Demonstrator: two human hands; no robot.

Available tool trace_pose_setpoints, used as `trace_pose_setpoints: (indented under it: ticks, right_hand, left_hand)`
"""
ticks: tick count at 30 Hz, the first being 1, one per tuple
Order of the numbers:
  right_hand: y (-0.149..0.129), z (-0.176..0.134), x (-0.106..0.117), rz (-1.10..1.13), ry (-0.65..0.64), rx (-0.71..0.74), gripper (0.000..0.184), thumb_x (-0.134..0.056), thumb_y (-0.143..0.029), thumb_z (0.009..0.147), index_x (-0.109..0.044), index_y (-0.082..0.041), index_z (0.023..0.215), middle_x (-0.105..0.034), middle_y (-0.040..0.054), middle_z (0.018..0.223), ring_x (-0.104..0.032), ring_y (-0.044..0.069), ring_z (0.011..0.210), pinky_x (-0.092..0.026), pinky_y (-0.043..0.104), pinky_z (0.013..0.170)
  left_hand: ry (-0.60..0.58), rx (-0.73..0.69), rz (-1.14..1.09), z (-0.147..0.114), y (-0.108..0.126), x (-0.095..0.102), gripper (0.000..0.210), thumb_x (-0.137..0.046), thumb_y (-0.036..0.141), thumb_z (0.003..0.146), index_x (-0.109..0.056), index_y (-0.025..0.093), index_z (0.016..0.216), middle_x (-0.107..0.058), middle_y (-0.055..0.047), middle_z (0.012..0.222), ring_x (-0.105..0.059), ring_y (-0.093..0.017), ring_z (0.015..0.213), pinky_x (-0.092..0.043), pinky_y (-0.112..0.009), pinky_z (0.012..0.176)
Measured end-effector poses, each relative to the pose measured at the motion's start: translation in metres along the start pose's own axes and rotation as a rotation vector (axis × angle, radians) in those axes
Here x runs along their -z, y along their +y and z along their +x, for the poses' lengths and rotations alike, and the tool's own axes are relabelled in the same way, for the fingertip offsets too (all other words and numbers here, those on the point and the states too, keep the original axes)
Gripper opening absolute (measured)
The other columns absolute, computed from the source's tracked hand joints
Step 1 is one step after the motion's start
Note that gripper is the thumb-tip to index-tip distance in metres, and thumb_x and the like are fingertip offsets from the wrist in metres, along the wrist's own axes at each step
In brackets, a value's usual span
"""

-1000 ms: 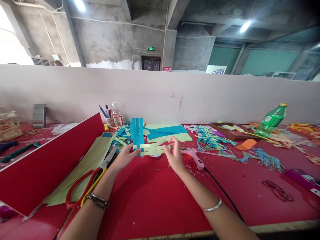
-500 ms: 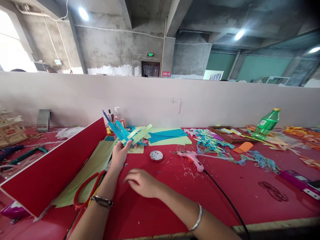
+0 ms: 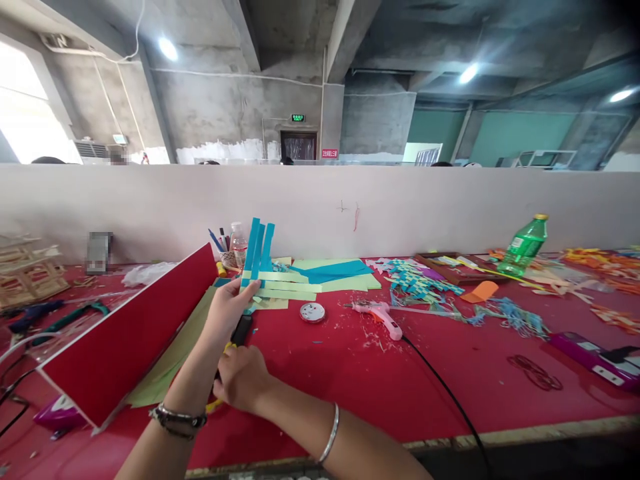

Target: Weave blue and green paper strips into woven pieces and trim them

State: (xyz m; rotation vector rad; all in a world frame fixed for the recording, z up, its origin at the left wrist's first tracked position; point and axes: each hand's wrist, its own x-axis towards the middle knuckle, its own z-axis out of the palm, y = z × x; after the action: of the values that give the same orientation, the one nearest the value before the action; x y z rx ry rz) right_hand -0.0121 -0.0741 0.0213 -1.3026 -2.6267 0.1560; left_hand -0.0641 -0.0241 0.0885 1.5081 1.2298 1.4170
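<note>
My left hand (image 3: pixel 225 310) pinches a small weave of paper strips (image 3: pixel 256 273) between thumb and fingers. Its blue strips stand upright, while the pale green ones run out to the right. Lower down, near my left wrist, my right hand (image 3: pixel 244 379) is closed around a black and yellow tool (image 3: pixel 242 331), mostly hidden by the hand; its exact kind does not show. Behind my left forearm lie pale green paper sheets (image 3: pixel 167 370), with only a bit of a red handle showing there.
A red board (image 3: pixel 135 340) stands on edge at the left. Right of my hands are a round tin lid (image 3: pixel 313 313), a pink glue gun (image 3: pixel 377 316) with a black cord, and a woven paper piece (image 3: pixel 415 277). A green bottle (image 3: pixel 524 248) and purple power strip (image 3: pixel 593 360) sit farther right.
My left hand has turned the strips so the blue ones point up and the green ones right. My right hand has moved left and down and closed on the black and yellow tool.
</note>
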Motion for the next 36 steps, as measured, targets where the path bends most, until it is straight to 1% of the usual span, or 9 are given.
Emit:
trace_pose_setpoints:
  ticks: [5, 8, 10, 14, 17, 22, 29, 32, 36]
  right_hand:
    - [0.027, -0.016, 0.012, -0.069, -0.096, -0.02, 0.032, -0.058, -0.019, 0.068, -0.056, -0.015, 0.099, -0.061, 0.008, 0.102, -0.06, 0.023, 0.087, -0.049, 0.035, 0.069]
    - [0.05, -0.03, 0.014, -0.079, -0.082, -0.086, 0.024, -0.049, -0.015, 0.073, -0.059, -0.015, 0.095, -0.063, 0.01, 0.094, -0.061, 0.023, 0.086, -0.049, 0.036, 0.067]
    - [0.06, -0.038, 0.015, -0.078, -0.061, -0.127, 0.022, -0.044, -0.023, 0.078, -0.06, -0.015, 0.091, -0.064, 0.0116, 0.09, -0.061, 0.024, 0.086, -0.049, 0.036, 0.067]
    - [0.059, -0.04, 0.016, -0.014, -0.029, -0.163, 0.045, -0.048, -0.049, 0.071, -0.06, -0.013, 0.095, -0.064, 0.0142, 0.094, -0.058, 0.029, 0.091, -0.049, 0.04, 0.07]
    - [0.05, -0.031, 0.012, 0.054, -0.013, -0.208, 0.047, -0.055, -0.039, 0.065, -0.057, -0.01, 0.103, -0.062, 0.0157, 0.1, -0.057, 0.03, 0.093, -0.049, 0.04, 0.071]
    - [0.058, -0.021, 0.007, 0.118, 0.018, -0.301, 0.038, -0.057, -0.026, 0.062, -0.059, -0.008, 0.096, -0.065, 0.0165, 0.09, -0.061, 0.028, 0.084, -0.048, 0.034, 0.068]
    - [0.111, -0.049, 0.029, 0.216, 0.123, -0.371, 0.035, -0.052, -0.042, 0.071, -0.055, -0.019, 0.098, -0.065, 0.0061, 0.088, -0.062, 0.02, 0.075, -0.041, 0.024, 0.055]
    - [0.139, -0.068, 0.046, 0.328, 0.217, -0.426, 0.036, -0.051, -0.049, 0.071, -0.059, -0.02, 0.091, -0.065, 0.0044, 0.077, -0.059, 0.018, 0.066, -0.036, 0.023, 0.05]
    - [0.173, -0.09, 0.057, 0.413, 0.375, -0.436, 0.033, -0.047, -0.048, 0.075, -0.058, -0.019, 0.084, -0.06, 0.0015, 0.068, -0.055, 0.016, 0.062, -0.035, 0.023, 0.052]
  left_hand:
    - [-0.032, 0.022, -0.086, -0.002, 0.008, 0.001, 0.036, -0.066, 0.048, 0.059, -0.064, 0.015, 0.073, -0.062, 0.0, 0.066, -0.053, -0.011, 0.059, -0.043, -0.021, 0.057]
    - [-0.046, 0.04, -0.171, -0.001, 0.006, -0.001, 0.037, -0.069, 0.046, 0.054, -0.065, 0.015, 0.074, -0.064, -0.001, 0.071, -0.055, -0.012, 0.063, -0.046, -0.023, 0.062]
    - [-0.05, 0.047, -0.216, 0.001, 0.002, -0.003, 0.038, -0.071, 0.045, 0.053, -0.066, 0.015, 0.076, -0.064, -0.001, 0.073, -0.057, -0.013, 0.065, -0.047, -0.023, 0.063]
    - [-0.067, 0.072, -0.272, 0.003, -0.005, -0.009, 0.039, -0.073, 0.044, 0.051, -0.066, 0.017, 0.078, -0.067, -0.002, 0.074, -0.06, -0.015, 0.066, -0.047, -0.024, 0.061]
    - [-0.061, 0.101, -0.261, 0.003, -0.008, -0.015, 0.039, -0.074, 0.044, 0.048, -0.066, 0.017, 0.075, -0.067, -0.003, 0.072, -0.06, -0.015, 0.063, -0.046, -0.023, 0.057]
    - [-0.042, 0.102, -0.25, 0.003, -0.012, -0.016, 0.04, -0.074, 0.045, 0.048, -0.065, 0.016, 0.075, -0.067, -0.002, 0.07, -0.06, -0.014, 0.061, -0.046, -0.022, 0.057]
    - [0.084, 0.081, -0.451, 0.009, -0.019, -0.009, 0.035, -0.074, 0.035, 0.05, -0.064, 0.016, 0.078, -0.067, -0.001, 0.078, -0.059, -0.012, 0.066, -0.048, -0.024, 0.066]
    - [0.174, 0.051, -0.562, 0.013, -0.02, -0.013, 0.029, -0.072, 0.031, 0.052, -0.063, 0.017, 0.075, -0.066, 0.001, 0.078, -0.059, -0.011, 0.07, -0.048, -0.023, 0.067]
    - [0.282, -0.021, -0.67, 0.02, -0.021, -0.022, 0.023, -0.071, 0.029, 0.053, -0.059, 0.019, 0.07, -0.064, 0.004, 0.075, -0.059, -0.01, 0.072, -0.048, -0.022, 0.067]
